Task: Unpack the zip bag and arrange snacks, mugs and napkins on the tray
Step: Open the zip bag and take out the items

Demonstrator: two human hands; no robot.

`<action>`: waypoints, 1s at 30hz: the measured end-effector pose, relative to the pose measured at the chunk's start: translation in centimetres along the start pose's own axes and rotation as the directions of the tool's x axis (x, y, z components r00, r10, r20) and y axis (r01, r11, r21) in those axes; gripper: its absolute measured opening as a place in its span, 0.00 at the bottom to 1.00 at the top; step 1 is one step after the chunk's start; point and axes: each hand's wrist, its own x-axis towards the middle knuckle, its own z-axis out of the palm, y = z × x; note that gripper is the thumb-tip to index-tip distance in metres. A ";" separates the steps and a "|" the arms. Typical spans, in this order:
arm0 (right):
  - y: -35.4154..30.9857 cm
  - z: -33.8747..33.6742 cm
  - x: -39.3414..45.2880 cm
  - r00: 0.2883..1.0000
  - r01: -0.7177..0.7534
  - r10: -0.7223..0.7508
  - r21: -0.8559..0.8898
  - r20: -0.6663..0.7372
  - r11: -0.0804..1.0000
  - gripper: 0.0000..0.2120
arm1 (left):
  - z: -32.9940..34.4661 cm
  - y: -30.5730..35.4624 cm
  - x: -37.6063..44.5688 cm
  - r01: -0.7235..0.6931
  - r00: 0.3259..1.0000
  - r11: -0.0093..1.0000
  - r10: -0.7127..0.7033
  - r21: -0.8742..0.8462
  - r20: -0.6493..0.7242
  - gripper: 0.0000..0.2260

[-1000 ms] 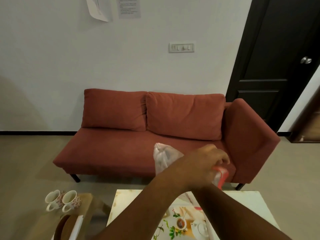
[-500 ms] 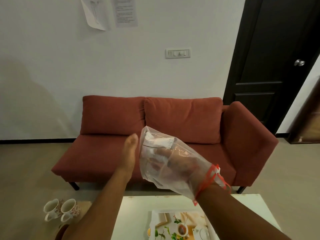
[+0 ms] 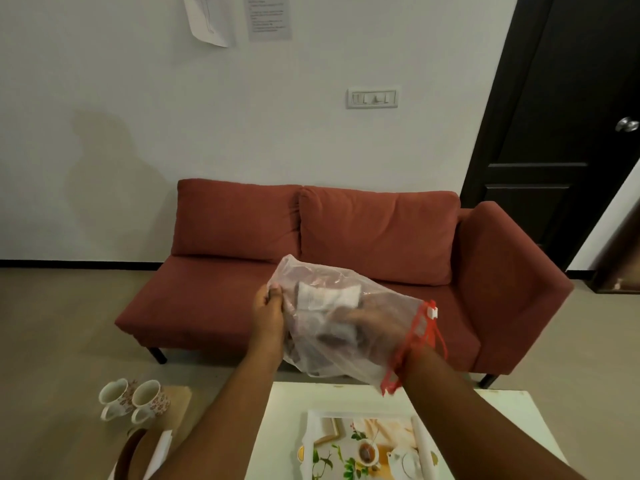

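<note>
The clear zip bag (image 3: 332, 327) with its red zipper strip is held up in the air above the far edge of the white bench (image 3: 277, 427), in front of the red sofa (image 3: 346, 237). The left hand (image 3: 268, 315) pinches the bag's closed far-left end between curled fingers. The right hand (image 3: 375, 322) is inside the bag up to the wrist, its fingers curled around a white packet (image 3: 327, 296). A floral tray (image 3: 360, 448) lies on the bench below. Two floral mugs (image 3: 133, 401) stand on a low wooden stool (image 3: 180, 407) at near left.
</note>
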 end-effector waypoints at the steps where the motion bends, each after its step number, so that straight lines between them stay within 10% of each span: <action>1: 0.8 -0.9 0.9 1.000 -0.022 0.022 -0.108 -0.002 0.994 0.15 | 0.1 -0.2 0.1 -0.021 0.999 1.000 0.021 -0.011 -0.039 0.13; 8: 3.0 -1.8 1.5 0.983 -0.183 0.179 -0.255 -0.039 0.949 0.16 | 2.5 0.2 -0.4 -0.114 0.986 0.993 0.111 -0.020 -0.125 0.11; 18: 5.1 -3.4 1.9 0.999 -0.031 0.016 -0.470 -0.036 0.882 0.17 | 0.5 -1.5 2.0 -0.092 0.987 0.979 0.114 0.184 -0.111 0.13; 30: 5.5 -7.7 -1.2 0.981 0.175 -0.192 -0.420 0.002 0.890 0.20 | -7.7 -5.0 4.5 0.256 0.849 0.955 -0.148 0.150 -0.507 0.17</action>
